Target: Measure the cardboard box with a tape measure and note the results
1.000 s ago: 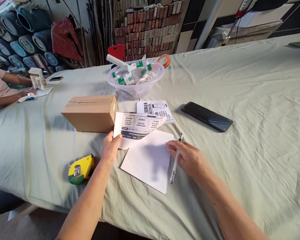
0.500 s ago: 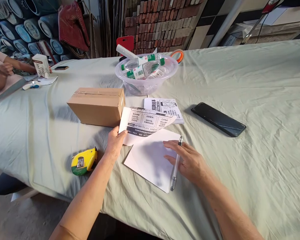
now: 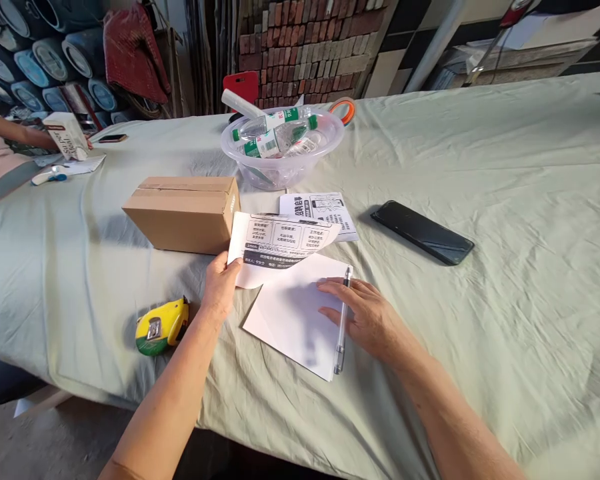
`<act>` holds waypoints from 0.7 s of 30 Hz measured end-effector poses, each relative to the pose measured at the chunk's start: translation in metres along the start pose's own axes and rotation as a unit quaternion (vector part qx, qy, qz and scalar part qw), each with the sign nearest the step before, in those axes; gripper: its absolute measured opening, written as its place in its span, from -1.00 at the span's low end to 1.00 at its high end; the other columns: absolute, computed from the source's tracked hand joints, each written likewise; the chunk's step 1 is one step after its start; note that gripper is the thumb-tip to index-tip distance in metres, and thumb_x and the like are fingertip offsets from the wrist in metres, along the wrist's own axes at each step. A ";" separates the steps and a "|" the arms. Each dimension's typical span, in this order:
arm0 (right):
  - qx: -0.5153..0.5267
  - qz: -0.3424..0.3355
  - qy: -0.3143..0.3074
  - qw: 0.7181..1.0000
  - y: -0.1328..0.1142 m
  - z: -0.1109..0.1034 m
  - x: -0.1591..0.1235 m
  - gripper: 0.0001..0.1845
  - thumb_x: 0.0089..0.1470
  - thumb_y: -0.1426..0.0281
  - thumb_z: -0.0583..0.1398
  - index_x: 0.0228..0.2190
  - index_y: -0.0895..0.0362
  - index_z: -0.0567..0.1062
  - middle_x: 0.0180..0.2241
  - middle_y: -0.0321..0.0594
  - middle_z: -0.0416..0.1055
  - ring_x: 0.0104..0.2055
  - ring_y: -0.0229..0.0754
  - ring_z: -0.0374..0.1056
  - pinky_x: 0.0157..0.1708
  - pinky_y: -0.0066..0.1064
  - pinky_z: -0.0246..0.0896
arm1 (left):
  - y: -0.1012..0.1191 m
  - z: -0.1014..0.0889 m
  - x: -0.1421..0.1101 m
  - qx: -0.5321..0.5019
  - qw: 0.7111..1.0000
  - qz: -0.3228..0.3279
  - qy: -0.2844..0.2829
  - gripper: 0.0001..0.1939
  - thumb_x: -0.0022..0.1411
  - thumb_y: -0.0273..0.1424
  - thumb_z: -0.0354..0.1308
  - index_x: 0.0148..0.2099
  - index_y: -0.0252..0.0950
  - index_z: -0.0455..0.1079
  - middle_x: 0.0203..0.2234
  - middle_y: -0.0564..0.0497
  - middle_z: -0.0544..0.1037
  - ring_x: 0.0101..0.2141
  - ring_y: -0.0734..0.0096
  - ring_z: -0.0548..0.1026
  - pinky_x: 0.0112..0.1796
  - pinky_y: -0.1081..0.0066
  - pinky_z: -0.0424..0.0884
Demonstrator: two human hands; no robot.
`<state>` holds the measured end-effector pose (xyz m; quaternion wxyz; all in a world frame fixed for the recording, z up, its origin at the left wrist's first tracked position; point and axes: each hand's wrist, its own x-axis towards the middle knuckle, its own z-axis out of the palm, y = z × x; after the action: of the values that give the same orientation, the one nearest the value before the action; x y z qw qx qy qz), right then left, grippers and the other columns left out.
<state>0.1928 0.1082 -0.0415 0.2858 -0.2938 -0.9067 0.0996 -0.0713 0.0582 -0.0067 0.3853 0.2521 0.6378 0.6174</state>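
My left hand (image 3: 221,285) pinches the left edge of a printed flyer (image 3: 275,250), which is lifted and curls at its right side. Below it lies a stack of white paper (image 3: 295,313), blank on top. Over the right part of this stack is my right hand (image 3: 363,313), its fingers partly spread. A clear pen with a dark tip and cap (image 3: 343,320) crosses the fingers of that hand and seems tucked among them. Behind the lifted flyer, another printed flyer (image 3: 337,207) lies on the cloth, partly covered.
A cardboard box (image 3: 185,217) stands left of the flyers, with a yellow-green tape measure (image 3: 163,327) nearer me. A black phone (image 3: 423,232) lies to the right. Behind is a plastic basin (image 3: 285,163) of bottles. Another person's arm (image 3: 23,133) holds a white box (image 3: 66,135) at far left.
The whole view has shifted slightly, so things on the table sit a little further left. Both hands, the flyer and the pen keep nearly the same places relative to the paper.
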 end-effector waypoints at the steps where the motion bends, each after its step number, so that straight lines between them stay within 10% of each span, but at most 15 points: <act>1: -0.002 0.002 0.000 1.000 0.000 0.000 0.000 -0.73 0.20 0.32 0.19 -0.04 0.03 0.43 -0.10 -0.10 0.54 -0.11 0.02 0.47 -0.03 -0.05 0.36 | 0.001 0.000 0.000 -0.003 1.000 0.000 -0.008 -0.72 -0.03 -0.28 0.27 -0.24 -0.30 0.51 -0.42 0.01 0.60 -0.38 0.29 0.50 -0.37 0.42 0.38; 21: 0.005 0.034 0.000 0.999 -0.003 -0.007 0.001 -0.75 0.15 0.34 0.25 -0.13 0.17 0.50 -0.32 -0.09 0.52 -0.25 -0.01 0.45 -0.16 -0.15 0.36 | -0.001 -0.003 0.011 -0.030 0.999 0.007 -0.008 -0.61 -0.15 -0.30 0.38 -0.21 -0.29 0.47 -0.34 0.01 0.62 -0.29 0.29 0.53 -0.18 0.33 0.41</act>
<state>0.1948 0.1067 -0.0337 0.2843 -0.3230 -0.8955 0.1141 -0.0801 0.0650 -0.0100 0.3936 0.2500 0.6136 0.6372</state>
